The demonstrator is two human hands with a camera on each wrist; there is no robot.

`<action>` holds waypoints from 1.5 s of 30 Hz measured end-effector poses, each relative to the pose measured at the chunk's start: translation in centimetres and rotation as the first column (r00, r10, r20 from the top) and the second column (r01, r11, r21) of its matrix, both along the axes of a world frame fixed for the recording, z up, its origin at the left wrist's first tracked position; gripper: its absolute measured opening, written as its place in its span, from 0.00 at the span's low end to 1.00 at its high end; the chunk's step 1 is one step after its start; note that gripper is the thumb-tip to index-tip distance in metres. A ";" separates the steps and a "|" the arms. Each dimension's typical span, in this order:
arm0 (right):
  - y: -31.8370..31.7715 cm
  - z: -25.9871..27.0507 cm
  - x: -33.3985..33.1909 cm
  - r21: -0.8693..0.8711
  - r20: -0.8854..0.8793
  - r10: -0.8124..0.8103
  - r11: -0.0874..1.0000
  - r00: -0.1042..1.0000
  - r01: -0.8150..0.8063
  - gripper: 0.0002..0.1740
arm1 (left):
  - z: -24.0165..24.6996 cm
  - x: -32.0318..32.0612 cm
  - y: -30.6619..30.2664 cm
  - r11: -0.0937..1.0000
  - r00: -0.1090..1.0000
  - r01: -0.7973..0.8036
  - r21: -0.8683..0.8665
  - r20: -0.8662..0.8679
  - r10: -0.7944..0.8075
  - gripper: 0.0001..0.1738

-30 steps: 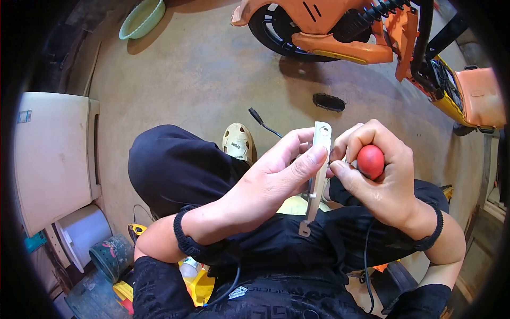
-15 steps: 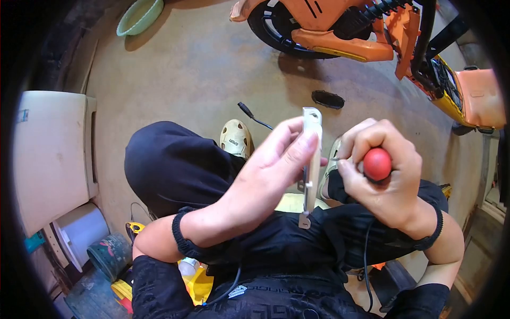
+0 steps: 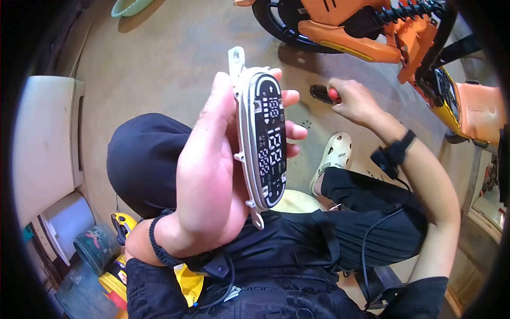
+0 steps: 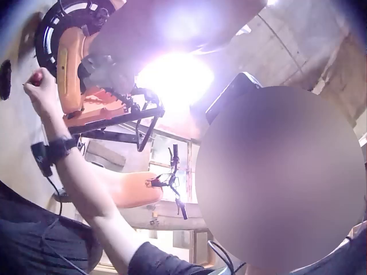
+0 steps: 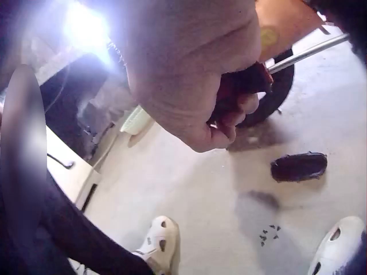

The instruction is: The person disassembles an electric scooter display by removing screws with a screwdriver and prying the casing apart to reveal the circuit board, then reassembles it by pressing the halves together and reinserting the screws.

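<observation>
In the head view my left hand holds an oval digital display panel upright, thumb along its left edge and fingertips showing past its right edge. Its black face with white number segments is turned up to me; a white metal bracket tab sticks out at the top. Stretched forward, my right hand grips a screwdriver by its red handle. The right wrist view shows its metal shaft. Beyond that hand lies a black oval cover on the floor, and several small screws lie nearer my feet.
An orange electric scooter stands at the far right. On the left are a white cabinet, a white drum and a dark bucket. A pale green basin sits far left. Cables hang from both wrists.
My left hand has lifted the panel leftward and turned it from edge-on to face up toward me. My right hand has moved away from it, forward over the floor, with the screwdriver still gripped.
</observation>
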State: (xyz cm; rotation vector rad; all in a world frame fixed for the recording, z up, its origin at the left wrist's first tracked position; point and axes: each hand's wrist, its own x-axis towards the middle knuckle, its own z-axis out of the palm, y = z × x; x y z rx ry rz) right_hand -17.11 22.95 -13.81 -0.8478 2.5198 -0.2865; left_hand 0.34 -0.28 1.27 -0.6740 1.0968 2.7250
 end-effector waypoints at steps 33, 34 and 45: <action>1.5 -16.9 2.5 -0.059 0.215 -0.189 0.977 0.958 0.206 0.13 | 0.2 0.2 -1.5 1.000 0.999 -0.011 0.003 0.035 0.011 0.38; 1.5 -16.2 2.3 -0.074 0.217 -0.166 0.980 0.962 0.186 0.12 | 0.3 0.3 -1.5 1.000 0.999 -0.006 0.000 0.047 0.006 0.37; -2.6 2.9 2.9 -0.461 0.077 0.103 0.886 0.992 -0.056 0.18 | -0.2 0.4 -1.8 0.996 0.996 -0.089 0.004 -0.020 0.089 0.35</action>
